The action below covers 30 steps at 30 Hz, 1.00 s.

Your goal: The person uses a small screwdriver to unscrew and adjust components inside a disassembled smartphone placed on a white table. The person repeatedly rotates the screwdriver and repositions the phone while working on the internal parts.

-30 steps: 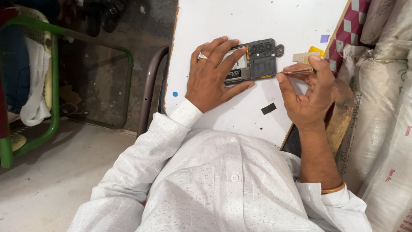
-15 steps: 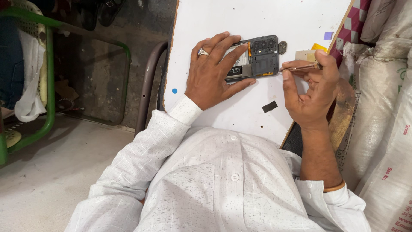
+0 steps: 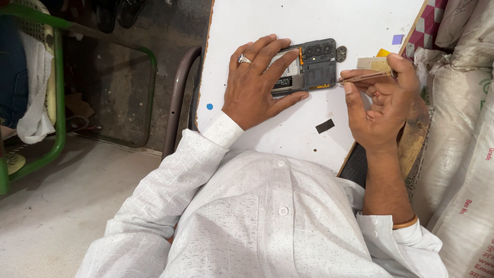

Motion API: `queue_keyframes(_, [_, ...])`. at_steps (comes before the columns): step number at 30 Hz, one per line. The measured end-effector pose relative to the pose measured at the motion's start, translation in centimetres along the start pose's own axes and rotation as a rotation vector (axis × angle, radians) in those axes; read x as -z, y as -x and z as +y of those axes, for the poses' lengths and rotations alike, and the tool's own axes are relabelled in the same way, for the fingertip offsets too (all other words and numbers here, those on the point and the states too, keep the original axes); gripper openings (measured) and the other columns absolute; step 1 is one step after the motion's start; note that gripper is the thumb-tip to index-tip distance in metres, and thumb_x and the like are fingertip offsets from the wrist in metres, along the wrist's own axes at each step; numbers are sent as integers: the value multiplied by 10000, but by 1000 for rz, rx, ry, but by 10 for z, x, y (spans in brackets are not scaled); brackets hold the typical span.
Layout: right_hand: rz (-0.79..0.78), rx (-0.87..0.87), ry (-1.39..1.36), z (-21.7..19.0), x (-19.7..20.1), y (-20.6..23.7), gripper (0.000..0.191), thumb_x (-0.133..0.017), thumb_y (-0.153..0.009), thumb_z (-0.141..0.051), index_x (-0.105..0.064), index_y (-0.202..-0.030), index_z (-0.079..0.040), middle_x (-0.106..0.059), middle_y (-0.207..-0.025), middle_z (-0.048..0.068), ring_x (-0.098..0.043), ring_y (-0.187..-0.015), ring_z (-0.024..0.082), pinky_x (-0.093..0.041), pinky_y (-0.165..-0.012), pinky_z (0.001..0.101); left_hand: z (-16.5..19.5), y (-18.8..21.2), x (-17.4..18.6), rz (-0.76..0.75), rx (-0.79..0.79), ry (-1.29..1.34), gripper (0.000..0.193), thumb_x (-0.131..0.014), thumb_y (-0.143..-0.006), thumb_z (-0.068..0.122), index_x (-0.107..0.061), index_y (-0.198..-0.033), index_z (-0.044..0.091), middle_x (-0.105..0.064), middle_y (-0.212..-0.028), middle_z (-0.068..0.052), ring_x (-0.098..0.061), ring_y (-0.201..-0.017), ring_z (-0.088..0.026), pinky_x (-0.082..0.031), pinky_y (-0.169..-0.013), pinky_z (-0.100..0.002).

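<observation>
The left hand [image 3: 254,85] presses flat, fingers spread, on an opened phone [image 3: 309,67] lying on the white worktop [image 3: 267,20]. The right hand [image 3: 383,105] pinches a thin screwdriver [image 3: 363,77], its tip touching the phone's right edge.

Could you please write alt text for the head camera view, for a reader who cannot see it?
A person's left hand presses an opened phone flat on a white board, while the right hand holds a thin metal tool with its tip at the phone's edge. A small black piece lies nearby on the board.
</observation>
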State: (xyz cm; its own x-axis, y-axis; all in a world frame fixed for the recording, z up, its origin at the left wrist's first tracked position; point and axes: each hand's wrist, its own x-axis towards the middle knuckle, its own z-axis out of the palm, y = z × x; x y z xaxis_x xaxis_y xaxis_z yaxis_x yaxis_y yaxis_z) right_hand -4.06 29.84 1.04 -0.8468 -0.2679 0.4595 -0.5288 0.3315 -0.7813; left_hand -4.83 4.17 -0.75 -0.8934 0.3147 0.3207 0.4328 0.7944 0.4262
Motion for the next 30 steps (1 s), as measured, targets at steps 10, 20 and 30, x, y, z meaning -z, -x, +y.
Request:
queue_keyframes(10, [49,-62,-59,5,5,3,597,-620,-1193,14,-163,-1554,-121,-718,-1108,256,-754,-1042,266,-645,-931,305,0,1,0,-2,0,5,754,-774,-913,692,-568,-1446,200,-492,-1497,-51,-373,-1467,-250,-254,-1238,-526])
queue_keyframes(20, [-1,-32,-31,2,2,-2,591,-596,-1150,54,-165,-1528,-90,-677,-1127,271,-737,-1065,274,-655,-927,325,0,1,0,-6,-2,4,749,-779,-910,687,-577,-1438,195,-492,-1501,-53,-382,-1464,-253,-253,-1237,-522])
queue_keyframes(30, [24,-5,25,-3,-3,-2,612,-601,-1124,73,-186,-1544,-87,-661,-1131,268,-736,-1040,274,-637,-897,314,1,0,1,-2,-5,13,740,-789,-913,668,-579,-1438,190,-493,-1496,-53,-386,-1463,-261,-255,-1239,-525])
